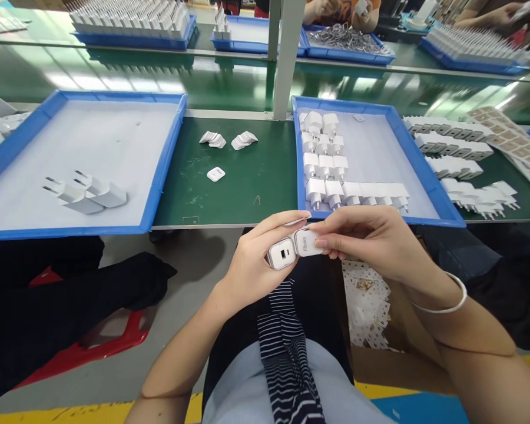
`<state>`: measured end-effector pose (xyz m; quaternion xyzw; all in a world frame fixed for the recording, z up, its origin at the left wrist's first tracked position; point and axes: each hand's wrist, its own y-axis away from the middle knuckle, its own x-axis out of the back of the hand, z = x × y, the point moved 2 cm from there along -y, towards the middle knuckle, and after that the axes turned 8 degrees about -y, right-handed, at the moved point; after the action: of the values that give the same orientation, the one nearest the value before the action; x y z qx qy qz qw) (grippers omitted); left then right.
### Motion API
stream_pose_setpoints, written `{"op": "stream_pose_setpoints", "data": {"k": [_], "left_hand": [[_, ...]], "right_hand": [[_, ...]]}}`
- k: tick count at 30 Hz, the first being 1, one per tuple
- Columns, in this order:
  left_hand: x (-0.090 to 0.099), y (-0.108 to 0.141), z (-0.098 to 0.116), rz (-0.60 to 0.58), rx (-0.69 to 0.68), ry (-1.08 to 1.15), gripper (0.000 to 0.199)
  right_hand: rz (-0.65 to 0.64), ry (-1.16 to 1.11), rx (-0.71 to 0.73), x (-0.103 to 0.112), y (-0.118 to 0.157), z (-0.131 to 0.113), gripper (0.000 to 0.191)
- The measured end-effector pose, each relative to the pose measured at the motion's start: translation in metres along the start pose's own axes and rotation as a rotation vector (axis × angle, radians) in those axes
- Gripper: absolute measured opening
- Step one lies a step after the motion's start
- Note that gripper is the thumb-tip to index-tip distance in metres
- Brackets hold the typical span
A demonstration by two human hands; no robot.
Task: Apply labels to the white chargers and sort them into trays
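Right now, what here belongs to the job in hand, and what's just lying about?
Likely in the job:
white charger, in the left hand
lettered white piece, in the right hand
loose white pieces on the table
chargers in the right tray

Seemingly aside:
red stool
cardboard box

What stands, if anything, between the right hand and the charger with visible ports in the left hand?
A small white piece with lettering, held at the fingertips of the right hand, stands between it and the charger. The piece is right beside the charger; whether they touch is unclear. Nothing else visible lies directly between.
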<state>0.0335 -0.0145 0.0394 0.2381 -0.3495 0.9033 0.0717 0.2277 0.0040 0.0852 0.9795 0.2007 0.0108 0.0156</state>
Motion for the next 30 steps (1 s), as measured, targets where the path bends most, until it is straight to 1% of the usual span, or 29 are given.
{"op": "stream_pose_setpoints", "data": {"k": [9, 17, 30], "left_hand": [[0.0002, -0.0004, -0.0003, -0.058, -0.006, 0.029, 0.041], [-0.0016, -0.0008, -0.0014, -0.088, -0.018, 0.036, 0.041], [-0.0038, -0.0025, -0.0004, -0.065, -0.026, 0.022, 0.038]], "right_hand": [[-0.052, 0.08, -0.016, 0.0046, -0.0015, 0.0037, 0.012], [-0.07, 0.128, -0.032, 0.0058, -0.0005, 0.0025, 0.009], [-0.041, 0.12, -0.04, 0.0063, 0.0005, 0.0044, 0.015]]}}
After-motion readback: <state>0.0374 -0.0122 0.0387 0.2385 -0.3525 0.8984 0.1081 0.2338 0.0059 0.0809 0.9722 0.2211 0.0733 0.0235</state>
